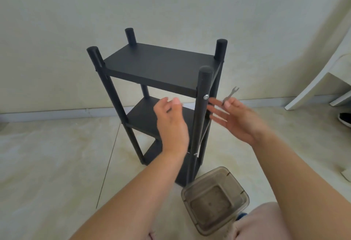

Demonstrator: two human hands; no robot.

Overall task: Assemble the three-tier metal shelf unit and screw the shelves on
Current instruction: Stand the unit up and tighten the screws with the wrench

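So, black shelf unit (pixel 159 95) upright on tiled floor, centre frame, all three tiers on posts. Left hand (pixel 171 124) mid-frame, left of near post (pixel 201 118), fingers loosely spread, gripping nothing, not touching. Silver bolt (pixel 205 97) seated in that post just under top shelf. Right hand (pixel 235 118) right of post, thumb and forefinger pinching small flat wrench (pixel 228 96), other fingers splayed. Clear plastic tub (pixel 214 200) lower right. Looks like final tightening pass. Next: steady post, get wrench jaw onto bolt.

Shelf unit (pixel 159 63) behind container (pixel 214 200), on floor (pixel 47 154).
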